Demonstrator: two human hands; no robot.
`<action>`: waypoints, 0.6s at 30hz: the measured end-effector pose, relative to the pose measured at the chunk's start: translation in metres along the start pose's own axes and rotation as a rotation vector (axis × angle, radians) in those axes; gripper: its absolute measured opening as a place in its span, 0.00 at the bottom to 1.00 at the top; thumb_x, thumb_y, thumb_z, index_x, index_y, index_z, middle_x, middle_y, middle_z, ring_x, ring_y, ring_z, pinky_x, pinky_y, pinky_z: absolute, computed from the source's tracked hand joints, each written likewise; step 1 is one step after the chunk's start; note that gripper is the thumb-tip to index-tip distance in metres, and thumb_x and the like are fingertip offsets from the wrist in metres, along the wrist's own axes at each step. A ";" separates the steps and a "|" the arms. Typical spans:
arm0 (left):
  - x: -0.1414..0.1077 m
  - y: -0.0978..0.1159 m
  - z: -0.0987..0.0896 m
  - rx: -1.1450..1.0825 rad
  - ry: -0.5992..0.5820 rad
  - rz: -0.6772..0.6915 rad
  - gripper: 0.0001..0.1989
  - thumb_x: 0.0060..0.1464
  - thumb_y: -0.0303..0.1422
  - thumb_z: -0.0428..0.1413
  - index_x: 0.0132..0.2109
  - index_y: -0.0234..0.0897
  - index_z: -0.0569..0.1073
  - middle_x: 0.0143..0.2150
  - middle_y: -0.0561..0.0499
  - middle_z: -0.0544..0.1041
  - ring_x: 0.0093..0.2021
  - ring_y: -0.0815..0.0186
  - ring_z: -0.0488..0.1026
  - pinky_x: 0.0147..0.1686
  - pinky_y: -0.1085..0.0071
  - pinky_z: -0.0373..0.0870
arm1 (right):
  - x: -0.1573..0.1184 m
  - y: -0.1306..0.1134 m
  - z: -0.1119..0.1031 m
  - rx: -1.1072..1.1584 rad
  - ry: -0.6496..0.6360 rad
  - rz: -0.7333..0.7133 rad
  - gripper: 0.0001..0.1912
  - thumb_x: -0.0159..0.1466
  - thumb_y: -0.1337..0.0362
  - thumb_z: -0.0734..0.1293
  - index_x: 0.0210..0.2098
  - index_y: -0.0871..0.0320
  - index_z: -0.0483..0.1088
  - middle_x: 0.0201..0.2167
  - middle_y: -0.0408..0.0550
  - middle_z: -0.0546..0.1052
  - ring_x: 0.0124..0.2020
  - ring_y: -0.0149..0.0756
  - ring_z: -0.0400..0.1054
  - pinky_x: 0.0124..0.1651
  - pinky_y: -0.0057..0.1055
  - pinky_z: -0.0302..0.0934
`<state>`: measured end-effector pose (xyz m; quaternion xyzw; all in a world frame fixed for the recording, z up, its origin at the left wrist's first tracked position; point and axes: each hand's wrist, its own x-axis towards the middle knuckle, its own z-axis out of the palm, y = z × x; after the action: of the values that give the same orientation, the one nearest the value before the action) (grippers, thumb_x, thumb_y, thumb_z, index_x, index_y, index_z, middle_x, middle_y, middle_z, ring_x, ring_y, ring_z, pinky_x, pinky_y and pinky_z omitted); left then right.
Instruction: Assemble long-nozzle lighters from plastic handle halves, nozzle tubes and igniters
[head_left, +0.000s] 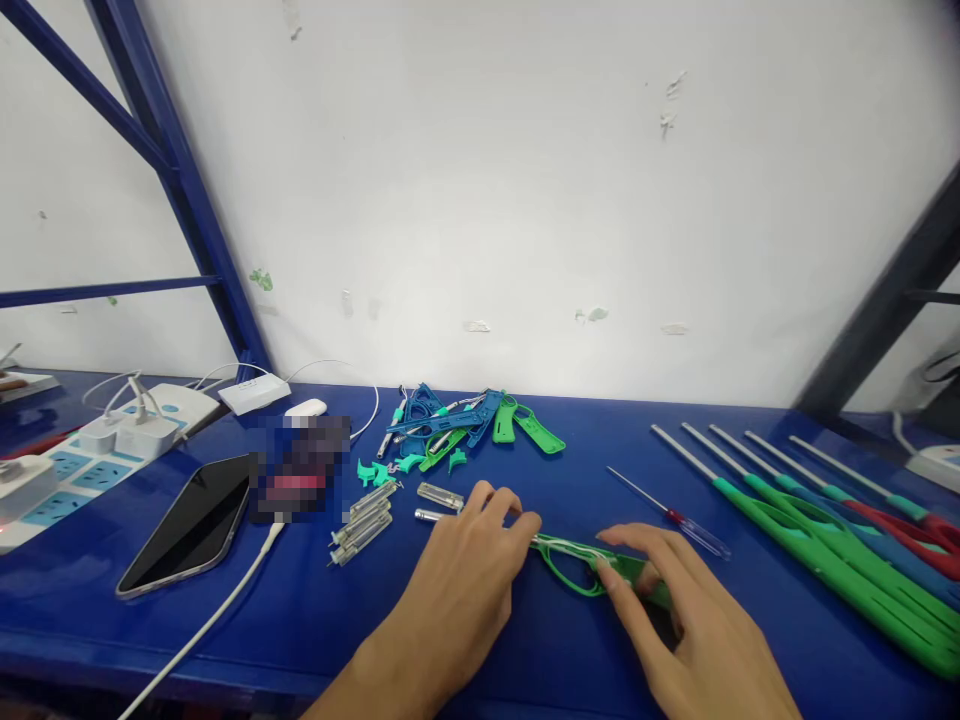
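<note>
A long-nosed lighter with an opened green handle shell (pixel 571 570) lies across the front of the table. My left hand (pixel 472 545) has its fingers bent over the lighter's metal tube (pixel 427 515), whose end sticks out to the left. My right hand (pixel 675 600) grips the green shell, with the thumb pressed on a white wire (pixel 574 547) inside it and the index finger along its far edge. Part of the shell is hidden by that hand. Just beyond my left hand lies a clear fuel tank (pixel 441 497), near several similar tanks (pixel 364 525).
Behind are blue handle shells (pixel 450 420), green shells (pixel 536 430) and small teal triggers (pixel 375 472). A screwdriver (pixel 675 517) and several finished-looking lighters (pixel 817 540) lie right. Left are a black phone (pixel 187 525), white cable (pixel 217 620) and power strip (pixel 82 480).
</note>
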<state>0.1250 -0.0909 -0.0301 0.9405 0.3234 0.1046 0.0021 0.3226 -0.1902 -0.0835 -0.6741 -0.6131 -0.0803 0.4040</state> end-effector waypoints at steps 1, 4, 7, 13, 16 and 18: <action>0.000 0.000 -0.005 -0.003 0.007 -0.035 0.19 0.66 0.20 0.49 0.57 0.43 0.75 0.57 0.46 0.77 0.55 0.54 0.73 0.36 0.66 0.76 | 0.000 0.000 0.000 0.005 0.005 -0.005 0.12 0.73 0.49 0.64 0.48 0.47 0.73 0.40 0.44 0.80 0.27 0.31 0.76 0.26 0.24 0.70; -0.003 -0.015 -0.031 0.005 0.080 -0.164 0.15 0.71 0.29 0.49 0.58 0.44 0.76 0.57 0.46 0.78 0.57 0.53 0.72 0.43 0.63 0.76 | -0.002 0.004 0.002 -0.015 0.033 -0.025 0.12 0.73 0.50 0.64 0.47 0.47 0.74 0.45 0.45 0.80 0.35 0.34 0.79 0.31 0.26 0.73; -0.024 -0.061 -0.063 0.091 0.138 -0.436 0.17 0.73 0.39 0.48 0.60 0.43 0.76 0.57 0.43 0.78 0.58 0.50 0.72 0.51 0.58 0.74 | -0.007 0.009 0.003 -0.074 0.105 -0.072 0.11 0.72 0.51 0.65 0.46 0.48 0.76 0.48 0.48 0.80 0.46 0.42 0.78 0.44 0.34 0.74; -0.096 -0.193 -0.093 0.175 -0.076 -1.150 0.34 0.67 0.54 0.45 0.57 0.24 0.72 0.46 0.30 0.79 0.53 0.34 0.74 0.48 0.49 0.71 | 0.011 -0.025 0.001 -0.025 0.186 -0.261 0.05 0.72 0.59 0.66 0.44 0.49 0.76 0.47 0.50 0.78 0.50 0.47 0.72 0.54 0.45 0.66; -0.110 -0.224 -0.087 0.047 -0.130 -1.143 0.29 0.65 0.52 0.48 0.51 0.28 0.74 0.39 0.42 0.81 0.42 0.52 0.79 0.41 0.67 0.71 | 0.045 -0.066 0.009 -0.003 -0.082 -0.366 0.08 0.74 0.66 0.63 0.47 0.52 0.75 0.47 0.52 0.78 0.50 0.45 0.71 0.54 0.47 0.67; -0.112 -0.231 -0.082 -0.005 -0.133 -1.118 0.26 0.64 0.51 0.50 0.51 0.30 0.73 0.36 0.45 0.80 0.40 0.55 0.79 0.38 0.70 0.70 | 0.071 -0.094 0.024 -0.019 -0.212 -0.422 0.10 0.73 0.68 0.65 0.51 0.51 0.75 0.48 0.49 0.79 0.51 0.43 0.72 0.54 0.44 0.68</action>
<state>-0.1174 0.0182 0.0117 0.6305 0.7716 0.0287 0.0800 0.2465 -0.1274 -0.0148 -0.5394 -0.7788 -0.0976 0.3050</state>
